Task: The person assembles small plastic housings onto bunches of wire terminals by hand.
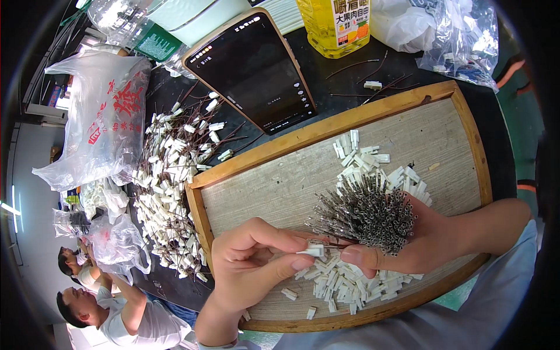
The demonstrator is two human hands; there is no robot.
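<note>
Over the wooden tray [466,125], your left hand [251,265] pinches a white connector [314,251], long axis pointing right toward the terminal-wire bundle [367,213] gripped in your right hand [420,245].

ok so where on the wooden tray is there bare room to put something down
Bare matting lies at the wooden tray's far right corner and along its left half, above the left hand. Crowded: the white connector pile, the loose connectors near the front rim, and the right hand gripping the wire bundle.
</note>
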